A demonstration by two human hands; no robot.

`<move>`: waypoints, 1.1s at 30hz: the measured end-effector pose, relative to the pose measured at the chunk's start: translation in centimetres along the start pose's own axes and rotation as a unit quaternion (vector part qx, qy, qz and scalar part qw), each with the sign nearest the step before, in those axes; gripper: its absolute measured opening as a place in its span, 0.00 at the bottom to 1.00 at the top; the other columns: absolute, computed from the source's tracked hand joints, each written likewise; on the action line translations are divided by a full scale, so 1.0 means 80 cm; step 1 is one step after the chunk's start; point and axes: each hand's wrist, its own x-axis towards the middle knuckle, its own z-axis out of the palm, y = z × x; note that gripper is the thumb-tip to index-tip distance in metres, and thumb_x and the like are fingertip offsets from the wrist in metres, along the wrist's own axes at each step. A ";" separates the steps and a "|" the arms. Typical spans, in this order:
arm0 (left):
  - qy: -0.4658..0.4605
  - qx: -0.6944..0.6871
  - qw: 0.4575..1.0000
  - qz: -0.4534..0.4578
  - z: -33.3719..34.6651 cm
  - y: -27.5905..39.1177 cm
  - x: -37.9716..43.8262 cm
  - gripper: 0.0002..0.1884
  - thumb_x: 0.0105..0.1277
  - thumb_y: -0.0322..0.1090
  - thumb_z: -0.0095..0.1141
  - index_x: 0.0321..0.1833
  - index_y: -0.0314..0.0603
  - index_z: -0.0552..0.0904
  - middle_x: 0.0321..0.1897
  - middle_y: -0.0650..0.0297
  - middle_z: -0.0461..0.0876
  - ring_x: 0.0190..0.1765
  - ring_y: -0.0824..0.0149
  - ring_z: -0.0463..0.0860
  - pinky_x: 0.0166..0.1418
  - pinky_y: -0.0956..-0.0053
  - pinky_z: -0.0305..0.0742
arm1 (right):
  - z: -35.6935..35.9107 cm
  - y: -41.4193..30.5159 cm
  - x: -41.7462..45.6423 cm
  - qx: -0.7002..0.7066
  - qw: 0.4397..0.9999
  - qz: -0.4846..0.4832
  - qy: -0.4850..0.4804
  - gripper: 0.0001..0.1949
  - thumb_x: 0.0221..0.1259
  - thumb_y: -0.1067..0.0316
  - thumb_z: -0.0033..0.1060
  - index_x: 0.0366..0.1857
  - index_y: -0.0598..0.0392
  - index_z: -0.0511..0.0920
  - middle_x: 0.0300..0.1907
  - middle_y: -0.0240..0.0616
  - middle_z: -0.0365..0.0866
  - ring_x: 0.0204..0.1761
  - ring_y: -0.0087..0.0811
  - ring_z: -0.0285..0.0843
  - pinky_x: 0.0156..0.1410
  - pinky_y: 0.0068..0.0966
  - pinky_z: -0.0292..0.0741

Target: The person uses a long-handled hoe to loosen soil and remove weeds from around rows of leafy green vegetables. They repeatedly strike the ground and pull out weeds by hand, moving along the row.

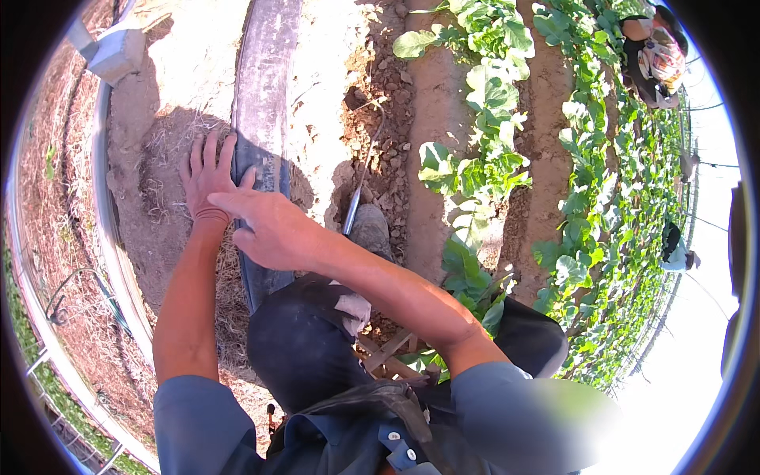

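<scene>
My left hand (208, 172) is spread with its fingers apart and holds nothing. It is over dry, straw-strewn ground, its thumb over the edge of a long dark strip (267, 89). Crossing in front of me, my right hand (273, 225) reaches my left wrist, where its extended index finger seems to touch. Nothing shows in it, and its other fingers are partly hidden. A thin hooked hand tool with a metal handle (352, 211) lies on the loose soil beside my dusty shoe (374, 228).
Leafy green plants (496, 107) grow in rows to the right. Another person (656, 59) is low among them at the upper right. A grey block (119, 50) stands at the upper left, by a pale curved rail (107, 196). My dark-clad knee (303, 344) is below my hands.
</scene>
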 end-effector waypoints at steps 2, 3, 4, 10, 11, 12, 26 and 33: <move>-0.005 0.004 1.000 -0.008 -0.006 0.000 -0.002 0.35 0.61 0.57 0.62 0.72 0.58 0.72 0.75 0.61 0.65 0.78 0.53 0.59 0.79 0.46 0.51 | -0.034 0.066 -0.007 -0.098 0.992 0.041 0.072 0.32 0.58 0.71 0.55 0.71 0.63 0.67 0.61 0.60 0.78 0.62 0.50 0.79 0.67 0.38 0.77; -0.009 0.007 1.000 -0.015 -0.009 -0.002 -0.005 0.35 0.61 0.57 0.62 0.72 0.58 0.72 0.75 0.61 0.65 0.78 0.53 0.59 0.79 0.46 0.51 | -0.064 0.089 -0.011 -0.089 0.990 0.079 0.080 0.33 0.59 0.69 0.56 0.73 0.62 0.65 0.62 0.59 0.77 0.62 0.46 0.80 0.67 0.37 0.77; -0.007 0.008 1.000 -0.013 -0.009 0.000 -0.003 0.35 0.61 0.57 0.62 0.72 0.58 0.73 0.74 0.61 0.65 0.78 0.53 0.59 0.79 0.45 0.51 | -0.094 0.122 -0.018 -0.095 0.984 0.108 0.108 0.34 0.59 0.69 0.56 0.73 0.62 0.64 0.65 0.58 0.75 0.64 0.45 0.79 0.67 0.36 0.77; 0.001 0.001 1.000 -0.003 -0.008 0.006 0.004 0.35 0.61 0.56 0.63 0.72 0.58 0.73 0.74 0.61 0.66 0.77 0.52 0.61 0.79 0.46 0.52 | -0.304 0.264 -0.048 -0.359 0.823 0.287 0.334 0.31 0.60 0.67 0.55 0.71 0.61 0.67 0.68 0.61 0.70 0.68 0.54 0.71 0.74 0.40 0.69; 0.002 0.001 1.000 -0.001 -0.009 0.006 0.004 0.35 0.61 0.56 0.63 0.72 0.58 0.72 0.74 0.60 0.66 0.77 0.52 0.61 0.79 0.46 0.52 | -0.330 0.284 -0.061 -0.388 0.801 0.293 0.350 0.31 0.60 0.68 0.55 0.71 0.61 0.67 0.67 0.61 0.72 0.67 0.55 0.72 0.73 0.41 0.69; 0.002 0.001 1.000 0.001 -0.009 0.005 0.004 0.35 0.62 0.55 0.63 0.72 0.58 0.72 0.74 0.60 0.66 0.77 0.52 0.61 0.79 0.46 0.51 | -0.348 0.294 -0.073 -0.389 0.792 0.299 0.364 0.32 0.60 0.68 0.55 0.72 0.60 0.66 0.65 0.61 0.73 0.66 0.55 0.73 0.73 0.41 0.70; -0.012 0.013 1.000 -0.008 -0.008 0.004 0.002 0.35 0.62 0.54 0.63 0.73 0.58 0.71 0.75 0.59 0.66 0.78 0.51 0.61 0.79 0.48 0.52 | -0.427 0.293 -0.079 -0.426 0.774 0.362 0.298 0.35 0.52 0.69 0.70 0.69 0.41 0.73 0.63 0.49 0.75 0.64 0.50 0.75 0.70 0.39 0.73; -0.019 0.017 1.000 -0.010 -0.009 0.005 0.004 0.35 0.62 0.53 0.63 0.73 0.58 0.71 0.74 0.58 0.66 0.78 0.51 0.60 0.79 0.48 0.52 | -0.420 0.305 -0.078 -0.522 0.746 0.204 0.359 0.24 0.47 0.72 0.73 0.52 0.42 0.79 0.55 0.42 0.72 0.58 0.45 0.76 0.57 0.43 0.78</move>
